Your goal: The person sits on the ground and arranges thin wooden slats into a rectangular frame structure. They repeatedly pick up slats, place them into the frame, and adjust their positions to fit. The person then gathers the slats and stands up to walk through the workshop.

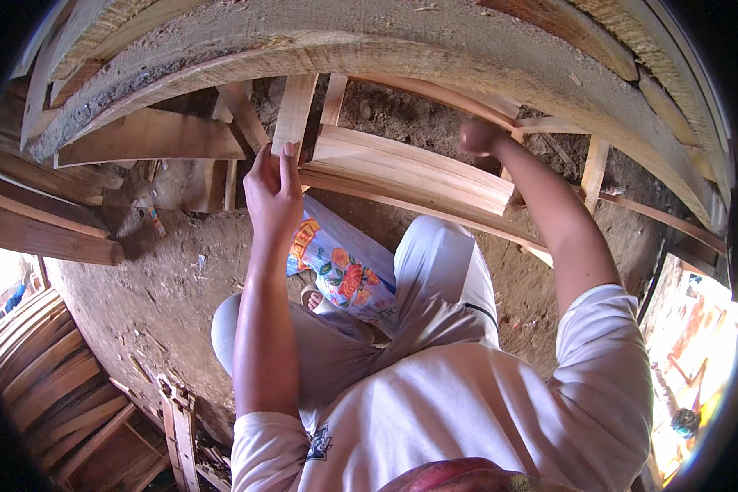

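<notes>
My left hand point(272, 197) is closed on the near end of a pale wooden slat point(295, 108), thumb on its face. The slat runs away from me under a long thick beam point(361, 53). To the right, my right hand point(480, 138) is curled into a fist beside the wooden framework; what it holds, if anything, is hidden. Between the hands lies a stack of thin pale boards point(410, 168), above a longer narrow rail point(418, 199). Just right of the gripped slat stands a second, narrower upright strip point(334, 100).
A flower-printed plastic sack point(348, 275) lies on the dirt floor point(156, 287) by my legs. Curved planks point(41, 217) jut in from the left, with stacked timber point(49, 369) at lower left. A short wooden board point(152, 138) sits under the beam. Bright daylight enters at right.
</notes>
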